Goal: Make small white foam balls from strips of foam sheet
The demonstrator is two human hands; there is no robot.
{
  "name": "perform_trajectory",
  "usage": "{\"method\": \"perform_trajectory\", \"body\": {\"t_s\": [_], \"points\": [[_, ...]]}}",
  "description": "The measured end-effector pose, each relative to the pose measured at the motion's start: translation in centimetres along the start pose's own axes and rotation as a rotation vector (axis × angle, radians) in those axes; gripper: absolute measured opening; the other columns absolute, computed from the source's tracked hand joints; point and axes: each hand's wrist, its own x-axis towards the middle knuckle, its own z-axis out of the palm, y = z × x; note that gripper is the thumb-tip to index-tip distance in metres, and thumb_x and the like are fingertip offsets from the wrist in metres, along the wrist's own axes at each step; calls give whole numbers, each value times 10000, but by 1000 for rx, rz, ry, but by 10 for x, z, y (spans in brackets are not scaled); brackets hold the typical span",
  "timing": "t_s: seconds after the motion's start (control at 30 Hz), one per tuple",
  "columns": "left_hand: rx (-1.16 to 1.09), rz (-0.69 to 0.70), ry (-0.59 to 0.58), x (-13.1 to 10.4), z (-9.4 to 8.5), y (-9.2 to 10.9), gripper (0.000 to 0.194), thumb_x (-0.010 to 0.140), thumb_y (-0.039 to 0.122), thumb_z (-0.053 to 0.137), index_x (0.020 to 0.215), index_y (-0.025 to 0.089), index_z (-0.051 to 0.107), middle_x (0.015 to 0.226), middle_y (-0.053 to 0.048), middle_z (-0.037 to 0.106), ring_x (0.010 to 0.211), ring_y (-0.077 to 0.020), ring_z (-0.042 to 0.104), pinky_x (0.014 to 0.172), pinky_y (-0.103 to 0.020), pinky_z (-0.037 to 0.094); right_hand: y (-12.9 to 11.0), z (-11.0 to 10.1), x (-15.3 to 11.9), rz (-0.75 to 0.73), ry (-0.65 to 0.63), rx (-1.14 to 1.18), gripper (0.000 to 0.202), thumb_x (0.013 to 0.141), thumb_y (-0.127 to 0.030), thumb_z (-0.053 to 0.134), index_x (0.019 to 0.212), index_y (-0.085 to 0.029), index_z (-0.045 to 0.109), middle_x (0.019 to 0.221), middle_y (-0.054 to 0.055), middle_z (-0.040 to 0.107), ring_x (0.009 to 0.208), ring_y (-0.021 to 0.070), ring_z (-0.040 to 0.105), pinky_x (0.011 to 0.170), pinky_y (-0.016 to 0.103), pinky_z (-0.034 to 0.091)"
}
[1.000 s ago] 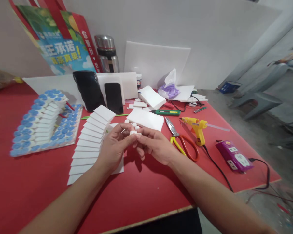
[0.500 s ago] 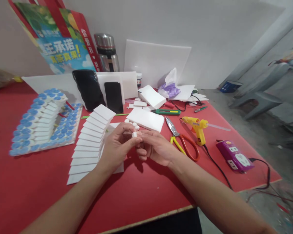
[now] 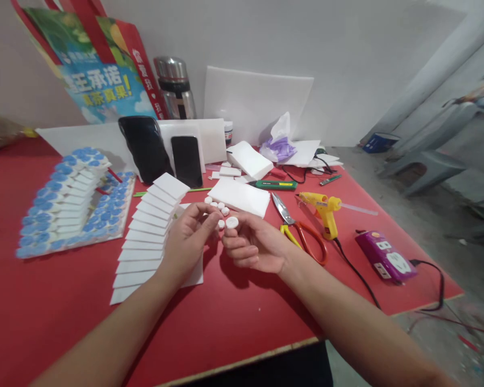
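Note:
Between the thumb and fingers of my right hand (image 3: pixel 254 242) is a small white disc (image 3: pixel 231 222), its round face turned up towards me. My left hand (image 3: pixel 191 234) is just to its left, thumb and forefinger pinched together; whatever may be between them is hidden. By the left fingertips is another white disc (image 3: pixel 221 224); I cannot tell whether it touches them. Several more white discs (image 3: pixel 225 211) lie just beyond my hands. Under and beside my left forearm, white rectangular pieces overlap in a curved, stair-like fan (image 3: pixel 143 246).
A model with blue-topped discs (image 3: pixel 44 223) stands left. Two phones (image 3: pixel 187 161) lean behind the fan. White foam blocks (image 3: pixel 240 198), a green cutter (image 3: pixel 276 185), scissors (image 3: pixel 306 236), a yellow glue gun (image 3: pixel 326 212) and a purple power socket (image 3: pixel 385 255) lie right. The table's edge (image 3: pixel 266 357) is near me.
My hands have drawn slightly apart. The white disc, earlier between the fingers of both hands, is now in my right hand with its flat face showing.

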Motion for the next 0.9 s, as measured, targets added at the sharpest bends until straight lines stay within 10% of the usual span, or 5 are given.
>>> {"method": "perform_trajectory", "body": {"t_s": [0.3,0.53,0.9], "points": [[73,58,88,-2,2,9,257,882,233,735,673,188,593,591,37,567,474,-68,427,463,-212,338,1,2,3,-83,196,-13,437,1053,-431,507,698,-177,509,539,-90,375,397,30,213,358,144,222],[130,148,-66,-3,5,4,316,820,229,833,1120,223,732,1049,-35,726,877,-150,674,813,-284,576,11,5,8,-248,438,-201,383,960,-460,666,719,-189,540,538,-74,454,390,38,295,362,162,227],[165,111,-22,-1,1,2,209,894,306,781,1091,238,801,1124,-60,776,997,-201,725,926,-351,587,15,0,9,-353,435,-305,490,900,-591,733,687,-168,609,517,-61,534,341,50,391,343,191,288]]}}
